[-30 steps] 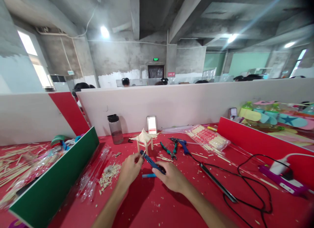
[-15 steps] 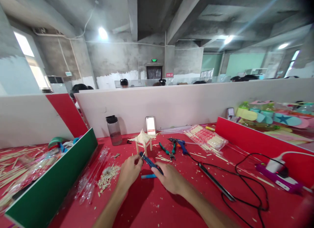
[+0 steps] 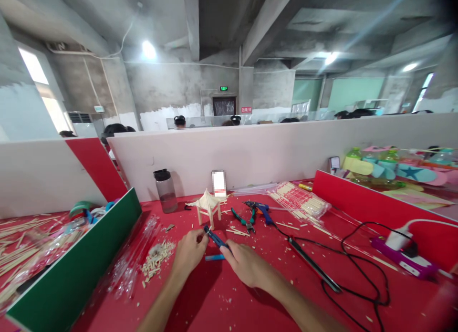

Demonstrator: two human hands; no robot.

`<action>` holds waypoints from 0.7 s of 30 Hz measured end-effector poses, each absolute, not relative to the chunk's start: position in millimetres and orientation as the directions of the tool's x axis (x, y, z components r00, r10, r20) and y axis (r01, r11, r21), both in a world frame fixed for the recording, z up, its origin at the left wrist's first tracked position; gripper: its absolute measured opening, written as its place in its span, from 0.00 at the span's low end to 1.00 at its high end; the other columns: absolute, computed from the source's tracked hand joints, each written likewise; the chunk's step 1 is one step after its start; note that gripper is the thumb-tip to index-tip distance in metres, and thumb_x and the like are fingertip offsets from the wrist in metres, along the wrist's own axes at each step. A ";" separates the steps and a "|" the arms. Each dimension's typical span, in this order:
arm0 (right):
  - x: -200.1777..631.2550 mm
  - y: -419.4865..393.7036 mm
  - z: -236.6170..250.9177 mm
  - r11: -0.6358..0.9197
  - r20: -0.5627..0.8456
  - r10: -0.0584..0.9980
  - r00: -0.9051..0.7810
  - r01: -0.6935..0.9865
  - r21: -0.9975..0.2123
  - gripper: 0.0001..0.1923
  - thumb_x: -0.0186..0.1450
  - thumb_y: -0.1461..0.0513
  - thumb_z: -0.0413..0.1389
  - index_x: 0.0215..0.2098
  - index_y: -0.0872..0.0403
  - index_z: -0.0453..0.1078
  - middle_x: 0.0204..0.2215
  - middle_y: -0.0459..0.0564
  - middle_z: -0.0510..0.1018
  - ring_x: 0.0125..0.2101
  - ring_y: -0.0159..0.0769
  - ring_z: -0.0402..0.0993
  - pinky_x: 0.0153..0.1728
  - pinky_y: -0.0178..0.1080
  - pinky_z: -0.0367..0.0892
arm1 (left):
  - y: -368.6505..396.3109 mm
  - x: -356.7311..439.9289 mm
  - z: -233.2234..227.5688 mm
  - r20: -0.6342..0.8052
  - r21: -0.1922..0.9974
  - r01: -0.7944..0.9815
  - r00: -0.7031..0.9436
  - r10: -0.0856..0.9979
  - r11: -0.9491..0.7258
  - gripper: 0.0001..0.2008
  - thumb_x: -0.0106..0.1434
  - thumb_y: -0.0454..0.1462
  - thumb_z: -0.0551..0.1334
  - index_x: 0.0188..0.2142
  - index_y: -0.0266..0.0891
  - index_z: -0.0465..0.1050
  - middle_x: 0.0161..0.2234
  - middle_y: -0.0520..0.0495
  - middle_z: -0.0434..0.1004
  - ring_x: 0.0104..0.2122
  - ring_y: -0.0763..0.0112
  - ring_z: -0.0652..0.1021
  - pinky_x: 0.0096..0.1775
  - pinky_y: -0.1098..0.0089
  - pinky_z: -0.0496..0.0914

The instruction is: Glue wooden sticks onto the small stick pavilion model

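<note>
My right hand [image 3: 246,264] is wrapped round a slim dark blue hand tool [image 3: 214,238], whose exact kind I cannot make out. Its narrow end points up and left, close to the fingertips of my left hand [image 3: 191,250]. Those fingers are pinched together; whatever they hold is hidden or too small to tell. Just beyond the tool stands a small pavilion model [image 3: 206,201] of pale wooden sticks, with a pointed roof on legs. A light blue strip-like object [image 3: 214,257] lies on the red tabletop below the tool, partly behind my right hand.
Green-handled pliers [image 3: 248,222], a blue glue gun [image 3: 264,212] and a black corded tool [image 3: 315,265] lie to the right. Bundled sticks [image 3: 300,201] are behind them. Left are stick offcuts [image 3: 159,260], plastic wrapping [image 3: 130,260], a water bottle [image 3: 165,191] and a green divider [image 3: 78,255].
My left fingers have drawn slightly back and down from the tool's tip, where a pale bit showed earlier. The tool has shifted slightly; my right hand still grips it.
</note>
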State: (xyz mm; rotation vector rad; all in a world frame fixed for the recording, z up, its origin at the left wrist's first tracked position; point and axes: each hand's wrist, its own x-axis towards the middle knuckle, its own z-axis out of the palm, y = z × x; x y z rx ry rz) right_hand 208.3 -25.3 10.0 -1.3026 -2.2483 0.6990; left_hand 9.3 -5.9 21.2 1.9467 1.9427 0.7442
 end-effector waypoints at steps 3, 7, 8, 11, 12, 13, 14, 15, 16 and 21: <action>207.1 -26.4 8.1 0.421 0.124 0.883 -0.452 0.649 -0.633 0.23 0.75 0.50 0.37 0.43 0.53 0.68 0.39 0.59 0.82 0.42 0.49 0.79 0.36 0.40 0.62 | -5.6 8.9 21.1 0.148 0.555 0.831 -0.040 0.988 -0.049 0.14 0.66 0.38 0.53 0.28 0.40 0.74 0.27 0.50 0.78 0.31 0.68 0.78 0.32 0.73 0.58; 205.6 -27.4 6.7 0.411 0.126 0.889 -0.440 0.647 -0.642 0.22 0.75 0.50 0.38 0.43 0.52 0.68 0.39 0.58 0.82 0.41 0.48 0.79 0.37 0.40 0.63 | -5.6 8.6 21.8 0.132 0.556 0.830 -0.037 0.991 -0.043 0.14 0.66 0.39 0.53 0.28 0.40 0.73 0.26 0.50 0.77 0.31 0.68 0.78 0.31 0.74 0.59; 205.2 -27.7 7.1 0.404 0.119 0.892 -0.436 0.653 -0.641 0.22 0.75 0.50 0.38 0.43 0.52 0.69 0.39 0.58 0.82 0.41 0.48 0.79 0.36 0.40 0.63 | -5.6 8.5 21.7 0.127 0.554 0.831 -0.037 0.991 -0.040 0.14 0.66 0.39 0.53 0.28 0.40 0.73 0.26 0.50 0.77 0.31 0.68 0.78 0.31 0.74 0.59; 203.8 -29.5 10.8 0.387 0.100 0.898 -0.428 0.663 -0.641 0.22 0.75 0.51 0.38 0.44 0.53 0.69 0.38 0.58 0.82 0.40 0.48 0.79 0.36 0.39 0.63 | -4.9 7.8 20.7 0.117 0.553 0.832 -0.035 0.992 -0.036 0.14 0.66 0.39 0.53 0.27 0.40 0.73 0.26 0.50 0.77 0.31 0.67 0.78 0.31 0.74 0.59; 203.3 -30.2 12.6 0.385 0.097 0.899 -0.428 0.662 -0.644 0.21 0.75 0.51 0.38 0.45 0.53 0.69 0.38 0.57 0.82 0.40 0.48 0.79 0.36 0.39 0.62 | -4.5 7.4 20.0 0.118 0.554 0.832 -0.034 0.992 -0.037 0.14 0.66 0.39 0.53 0.27 0.40 0.72 0.26 0.50 0.77 0.31 0.67 0.78 0.31 0.74 0.59; 202.9 -31.0 14.4 0.383 0.093 0.898 -0.430 0.660 -0.647 0.21 0.75 0.51 0.38 0.45 0.53 0.69 0.38 0.57 0.82 0.41 0.48 0.79 0.36 0.39 0.62 | -3.9 6.9 19.3 0.121 0.555 0.831 -0.032 0.992 -0.040 0.14 0.66 0.39 0.53 0.27 0.40 0.72 0.26 0.50 0.77 0.31 0.68 0.78 0.31 0.74 0.59; 202.5 -31.8 16.1 0.381 0.091 0.898 -0.430 0.659 -0.648 0.21 0.75 0.51 0.38 0.45 0.53 0.69 0.38 0.58 0.82 0.41 0.48 0.79 0.36 0.39 0.62 | -3.3 6.4 18.5 0.124 0.554 0.831 -0.031 0.992 -0.044 0.14 0.66 0.40 0.53 0.27 0.40 0.72 0.26 0.50 0.76 0.31 0.68 0.77 0.31 0.74 0.59; 202.2 -32.4 17.5 0.379 0.088 0.899 -0.429 0.662 -0.646 0.21 0.75 0.52 0.38 0.45 0.53 0.69 0.38 0.58 0.82 0.40 0.48 0.79 0.35 0.39 0.62 | -2.7 5.9 17.7 0.128 0.552 0.833 -0.029 0.991 -0.047 0.14 0.66 0.40 0.53 0.27 0.40 0.72 0.25 0.50 0.75 0.30 0.68 0.77 0.31 0.74 0.59; 201.9 -32.8 18.5 0.377 0.083 0.900 -0.428 0.668 -0.641 0.21 0.75 0.52 0.38 0.44 0.53 0.69 0.38 0.58 0.82 0.40 0.49 0.79 0.35 0.39 0.62 | -2.1 5.5 17.0 0.130 0.548 0.835 -0.029 0.991 -0.048 0.14 0.66 0.40 0.53 0.27 0.40 0.71 0.25 0.51 0.74 0.30 0.68 0.76 0.31 0.74 0.59; 200.7 -32.5 18.0 0.394 0.099 0.895 -0.435 0.668 -0.632 0.21 0.75 0.53 0.38 0.44 0.53 0.69 0.36 0.57 0.82 0.38 0.47 0.79 0.33 0.38 0.60 | -1.8 4.6 17.0 0.128 0.534 0.844 -0.024 0.992 -0.049 0.14 0.65 0.39 0.52 0.26 0.40 0.70 0.23 0.52 0.71 0.28 0.69 0.74 0.31 0.74 0.58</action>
